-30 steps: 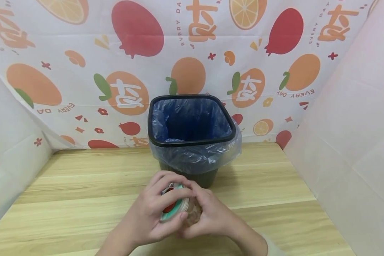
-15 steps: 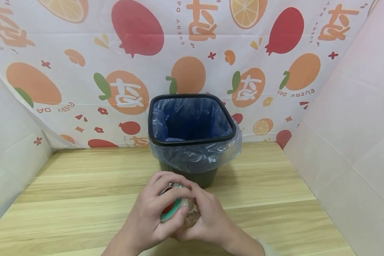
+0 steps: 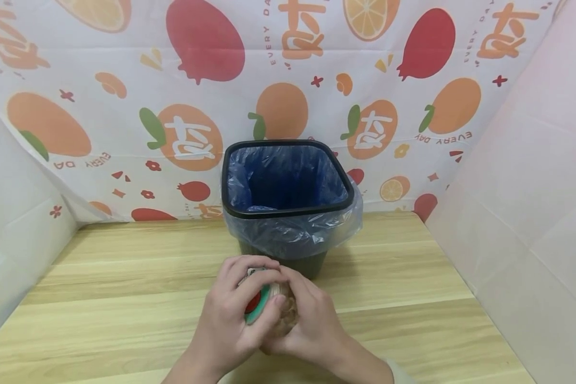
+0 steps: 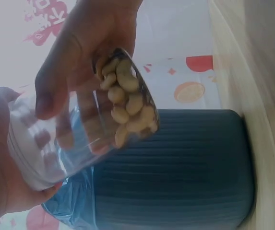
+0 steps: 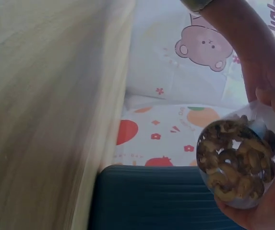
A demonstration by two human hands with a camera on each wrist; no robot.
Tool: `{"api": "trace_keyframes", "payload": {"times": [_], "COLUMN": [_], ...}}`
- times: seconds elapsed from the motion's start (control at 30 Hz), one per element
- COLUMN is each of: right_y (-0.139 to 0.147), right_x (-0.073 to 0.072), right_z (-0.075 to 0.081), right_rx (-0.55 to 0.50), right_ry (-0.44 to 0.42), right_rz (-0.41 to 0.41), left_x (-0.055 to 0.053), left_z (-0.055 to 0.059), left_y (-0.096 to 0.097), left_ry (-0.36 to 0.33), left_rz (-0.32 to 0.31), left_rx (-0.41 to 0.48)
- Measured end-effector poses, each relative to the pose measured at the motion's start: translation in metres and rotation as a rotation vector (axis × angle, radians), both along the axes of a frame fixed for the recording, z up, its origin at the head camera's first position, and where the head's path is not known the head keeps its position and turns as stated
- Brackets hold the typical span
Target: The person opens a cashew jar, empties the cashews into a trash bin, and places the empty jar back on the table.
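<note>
Both hands hold a clear plastic jar of cashews [image 4: 127, 96] above the table, in front of the bin. Its lid [image 3: 257, 306], green and red on top, sits under my left hand [image 3: 237, 314], whose fingers and thumb curl round the lid's edge. My right hand [image 3: 314, 320] grips the jar's clear body [image 3: 288, 314] from the other side. Tilted over, the jar has its base toward the right, and the nuts are gathered at that end. The right wrist view shows the cashews [image 5: 235, 165] through the base. The fingers cover much of the lid.
A dark bin [image 3: 307, 264] lined with a translucent bluish bag [image 3: 288, 234] stands on the wooden table [image 3: 125, 277] just beyond the hands. Behind it hangs a fruit-print cloth [image 3: 326, 122], and pale cloth walls [image 3: 523, 213] close off the sides.
The left hand has shifted slightly right, with its wrist swung inward, while staying on the lid. The jar has tipped slightly, and more of the nuts shows between the hands.
</note>
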State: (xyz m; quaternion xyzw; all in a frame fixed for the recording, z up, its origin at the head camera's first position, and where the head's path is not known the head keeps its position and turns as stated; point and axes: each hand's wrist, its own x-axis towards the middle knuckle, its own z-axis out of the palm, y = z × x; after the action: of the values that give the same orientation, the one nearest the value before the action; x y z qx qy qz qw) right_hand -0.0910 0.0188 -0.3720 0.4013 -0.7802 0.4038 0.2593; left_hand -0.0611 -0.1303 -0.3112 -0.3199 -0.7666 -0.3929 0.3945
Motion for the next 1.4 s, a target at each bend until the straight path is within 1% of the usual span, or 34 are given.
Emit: {"api": "trace_keyframes", "payload": {"times": [0.1, 0.2, 0.27, 0.33, 0.37, 0.43, 0.5, 0.6, 0.63, 0.73, 0.8, 0.83, 0.93, 1.0, 1.03, 1.13, 1.17, 1.23, 1.3, 1.4], "right_y": [0.002, 0.006, 0.009, 0.011, 0.012, 0.014, 0.015, 0.016, 0.016, 0.015, 0.015, 0.014, 0.013, 0.012, 0.011, 0.012, 0.012, 0.014, 0.016, 0.02], "right_x": [0.0, 0.003, 0.007, 0.011, 0.012, 0.014, 0.014, 0.014, 0.014, 0.014, 0.014, 0.014, 0.012, 0.009, 0.008, 0.007, 0.007, 0.008, 0.008, 0.006], "right_z": [0.003, 0.012, 0.022, 0.032, 0.037, 0.044, 0.049, 0.051, 0.051, 0.05, 0.048, 0.046, 0.039, 0.032, 0.029, 0.027, 0.028, 0.035, 0.042, 0.049], "right_rx": [0.014, 0.022, 0.019, 0.007, 0.001, -0.005, -0.004, 0.002, 0.002, -0.007, -0.011, -0.008, 0.011, 0.031, 0.041, 0.051, 0.044, 0.029, 0.008, 0.01], "right_ry": [-0.107, -0.243, -0.34, -0.422, -0.457, -0.493, -0.499, -0.488, -0.488, -0.484, -0.467, -0.455, -0.391, -0.334, -0.32, -0.31, -0.321, -0.375, -0.438, -0.494], "right_rz": [0.02, 0.072, 0.137, 0.215, 0.257, 0.328, 0.379, 0.407, 0.408, 0.398, 0.374, 0.349, 0.254, 0.184, 0.156, 0.123, 0.134, 0.172, 0.237, 0.332], "left_x": [-0.002, -0.002, -0.002, -0.003, -0.003, -0.004, -0.006, -0.008, -0.009, -0.008, -0.008, -0.007, -0.007, -0.007, -0.007, -0.007, -0.007, -0.007, -0.008, -0.01], "left_z": [0.002, 0.007, 0.01, 0.013, 0.014, 0.016, 0.016, 0.017, 0.016, 0.015, 0.014, 0.014, 0.012, 0.012, 0.012, 0.012, 0.012, 0.013, 0.014, 0.016], "left_y": [-0.004, -0.012, -0.018, -0.024, -0.025, -0.028, -0.028, -0.027, -0.027, -0.025, -0.023, -0.023, -0.021, -0.02, -0.019, -0.019, -0.019, -0.02, -0.021, -0.023], "left_ry": [-0.002, -0.026, -0.04, -0.032, -0.015, 0.033, 0.082, 0.129, 0.134, 0.121, 0.104, 0.092, 0.073, 0.056, 0.05, 0.039, 0.039, 0.043, 0.056, 0.089], "left_rz": [-0.024, -0.078, -0.125, -0.182, -0.209, -0.254, -0.287, -0.296, -0.293, -0.271, -0.242, -0.224, -0.171, -0.137, -0.126, -0.101, -0.099, -0.101, -0.113, -0.176], "left_rx": [-0.032, -0.11, -0.161, -0.204, -0.219, -0.234, -0.239, -0.231, -0.226, -0.211, -0.204, -0.2, -0.192, -0.189, -0.187, -0.191, -0.195, -0.213, -0.233, -0.247]}}
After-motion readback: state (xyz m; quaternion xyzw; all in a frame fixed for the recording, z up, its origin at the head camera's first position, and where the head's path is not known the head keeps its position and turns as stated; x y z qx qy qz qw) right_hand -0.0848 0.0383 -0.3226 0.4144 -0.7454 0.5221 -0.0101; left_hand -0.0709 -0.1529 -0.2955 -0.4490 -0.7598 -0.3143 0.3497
